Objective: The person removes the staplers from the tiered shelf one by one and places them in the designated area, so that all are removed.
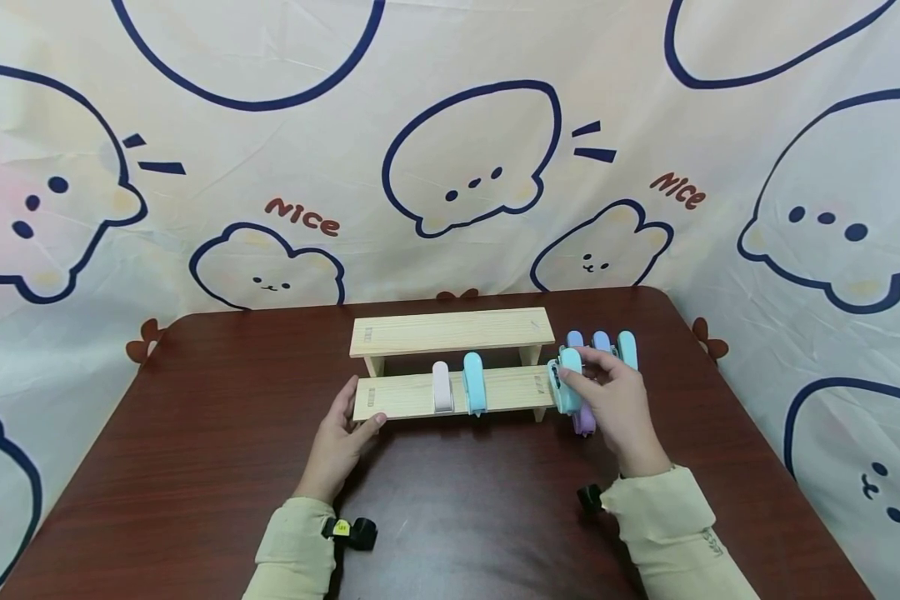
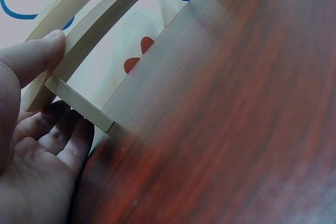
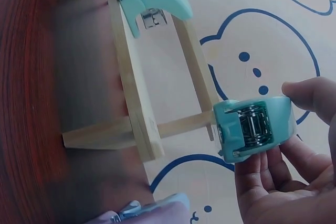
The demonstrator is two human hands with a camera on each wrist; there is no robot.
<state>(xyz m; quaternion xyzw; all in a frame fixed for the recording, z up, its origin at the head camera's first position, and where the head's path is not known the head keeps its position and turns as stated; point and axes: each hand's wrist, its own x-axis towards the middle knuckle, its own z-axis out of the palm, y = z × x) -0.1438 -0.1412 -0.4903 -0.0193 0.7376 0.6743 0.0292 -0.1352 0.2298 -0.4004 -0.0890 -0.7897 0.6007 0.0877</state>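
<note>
My left hand (image 1: 337,446) grips the left end of the front wooden shelf (image 1: 397,397), its thumb at the front edge and fingers around the leg side (image 2: 79,103). My right hand (image 1: 615,408) pinches a turquoise spring clip (image 3: 254,129) between thumb and fingers at the shelf's right end. Its coil spring shows in the right wrist view. On the front shelf sit a white clip (image 1: 442,387) and another turquoise clip (image 1: 475,383), side by side near the middle.
Behind the front shelf stands a second, slightly higher wooden shelf (image 1: 450,332). Several purple and turquoise clips (image 1: 627,349) are on the table to the right, partly hidden by my right hand. A patterned cloth (image 1: 450,50) hangs around the dark wooden table (image 1: 217,442).
</note>
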